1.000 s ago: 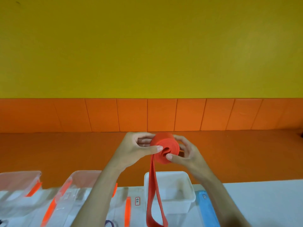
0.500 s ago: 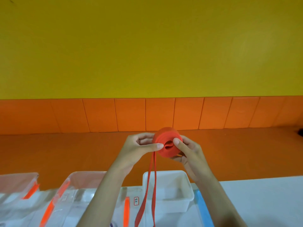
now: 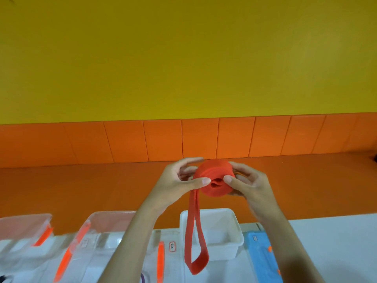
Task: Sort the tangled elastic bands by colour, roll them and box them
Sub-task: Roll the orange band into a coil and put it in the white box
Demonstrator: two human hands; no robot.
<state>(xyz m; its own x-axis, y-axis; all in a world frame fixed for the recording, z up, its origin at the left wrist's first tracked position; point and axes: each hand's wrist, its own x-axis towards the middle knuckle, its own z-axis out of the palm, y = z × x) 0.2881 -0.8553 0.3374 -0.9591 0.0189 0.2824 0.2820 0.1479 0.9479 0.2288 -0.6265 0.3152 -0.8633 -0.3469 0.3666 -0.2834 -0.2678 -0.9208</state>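
You're mid-roll — both your left hand (image 3: 177,183) and right hand (image 3: 247,183) pinch the red band (image 3: 213,181) coil; next, wind in its hanging loop.

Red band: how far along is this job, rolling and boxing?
Done: most of the red band is wound up. In hand: the left hand and right hand pinch the wound part, with its tail hanging in a loop in front of the white box. Left: wind in the tail and box the band; nothing shows inside the white box yet.
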